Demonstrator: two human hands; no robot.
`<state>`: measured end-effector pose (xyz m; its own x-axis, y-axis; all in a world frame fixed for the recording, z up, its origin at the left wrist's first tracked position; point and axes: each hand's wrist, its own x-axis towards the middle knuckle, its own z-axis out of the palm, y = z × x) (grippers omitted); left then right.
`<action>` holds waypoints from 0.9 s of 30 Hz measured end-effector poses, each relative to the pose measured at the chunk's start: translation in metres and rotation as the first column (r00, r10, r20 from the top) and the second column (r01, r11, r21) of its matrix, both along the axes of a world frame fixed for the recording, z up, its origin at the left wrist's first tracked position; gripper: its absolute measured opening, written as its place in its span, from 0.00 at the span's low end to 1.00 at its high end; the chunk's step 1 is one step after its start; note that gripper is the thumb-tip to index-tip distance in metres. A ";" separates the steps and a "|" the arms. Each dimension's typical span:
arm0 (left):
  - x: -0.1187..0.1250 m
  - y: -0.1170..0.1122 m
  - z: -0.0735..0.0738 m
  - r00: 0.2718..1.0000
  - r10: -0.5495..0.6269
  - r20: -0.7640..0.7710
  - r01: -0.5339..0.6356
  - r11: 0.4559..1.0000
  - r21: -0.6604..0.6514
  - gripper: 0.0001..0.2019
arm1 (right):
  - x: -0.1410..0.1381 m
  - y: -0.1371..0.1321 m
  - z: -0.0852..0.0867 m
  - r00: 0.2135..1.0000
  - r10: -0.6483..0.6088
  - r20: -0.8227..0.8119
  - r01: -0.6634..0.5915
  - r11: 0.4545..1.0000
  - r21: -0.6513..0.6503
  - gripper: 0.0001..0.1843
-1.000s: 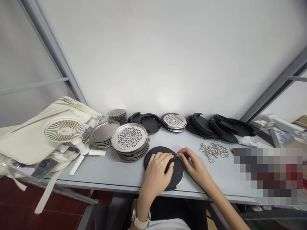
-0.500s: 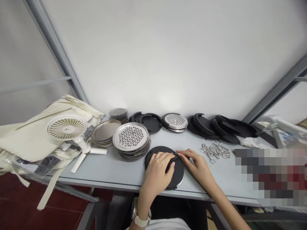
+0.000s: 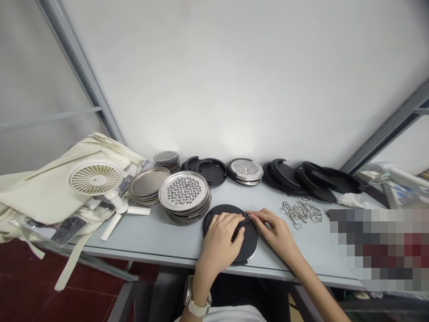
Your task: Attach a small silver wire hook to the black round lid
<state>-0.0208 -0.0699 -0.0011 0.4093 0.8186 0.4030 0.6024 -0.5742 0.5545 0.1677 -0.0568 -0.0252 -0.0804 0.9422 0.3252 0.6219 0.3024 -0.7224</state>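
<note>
A black round holder (image 3: 250,246) lies on the table in front of me, with a strip of silvery metal along its lower right edge. My left hand (image 3: 221,235) rests over it, fingers bent and pressing it down, thumb apart. At the holder's upper right edge my right hand (image 3: 268,224) pinches a small metal wire ring (image 3: 247,215); the fingertips hide part of it. To the right is a pile of similar wire loops (image 3: 300,212). A stack of round metal grater plates (image 3: 184,192) stands left of the holder.
Plain metal discs (image 3: 149,182) are stacked at left, by a white fan (image 3: 97,179) and a cream bag (image 3: 43,192). Along the wall lie black holders (image 3: 212,172), a holder with perforated plates (image 3: 247,170) and more black holders (image 3: 288,176). A blurred patch (image 3: 382,246) covers the right.
The wire ring shows a little more clearly at the right fingertips. Both hands stay almost where they were; the view has shifted slightly.
</note>
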 end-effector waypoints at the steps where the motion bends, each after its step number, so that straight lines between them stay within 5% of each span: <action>1: 0.000 0.000 0.000 1.000 0.000 -0.001 0.000 1.000 -0.001 0.13 | 0.000 0.000 0.000 1.000 0.004 0.002 -0.004 1.000 -0.004 0.19; 27: 0.003 -0.001 -0.002 0.999 0.045 0.028 -0.045 0.999 -0.013 0.12 | -0.002 0.003 -0.005 0.992 0.074 -0.105 -0.085 0.991 -0.105 0.14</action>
